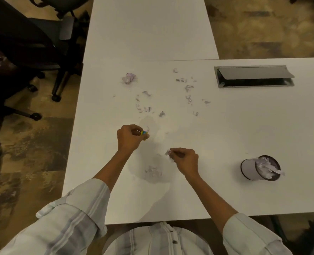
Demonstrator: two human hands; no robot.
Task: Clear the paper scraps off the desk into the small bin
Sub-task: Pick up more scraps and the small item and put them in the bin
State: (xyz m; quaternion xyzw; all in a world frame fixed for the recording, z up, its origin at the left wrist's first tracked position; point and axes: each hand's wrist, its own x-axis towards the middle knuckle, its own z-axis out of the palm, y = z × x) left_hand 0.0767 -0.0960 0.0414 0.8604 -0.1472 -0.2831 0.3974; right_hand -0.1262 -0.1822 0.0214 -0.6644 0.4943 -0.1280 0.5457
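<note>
White surface (pixel 226 144) strewn with small curled, pale lilac paper scraps (pixel 147 100) toward its far middle. Left hand (pixel 128 138) pinches a yellow-and-blue bit; right hand (pixel 185 159) pinches one scrap. Small round bin (pixel 248 168), overflowing with paper, stands well to the right.

Both forearms were extended forward over the surface (pixel 226 135), sleeves rolled to the elbows. The left hand (pixel 129 138) was curled into a loose fist, fingers closed, knuckles up, with small coloured items pinched at the fingertips. The right hand (pixel 184 159) sat nearer the body, thumb and fingers pinched together on a small scrap (pixel 167 152), wrist bent slightly.
</note>
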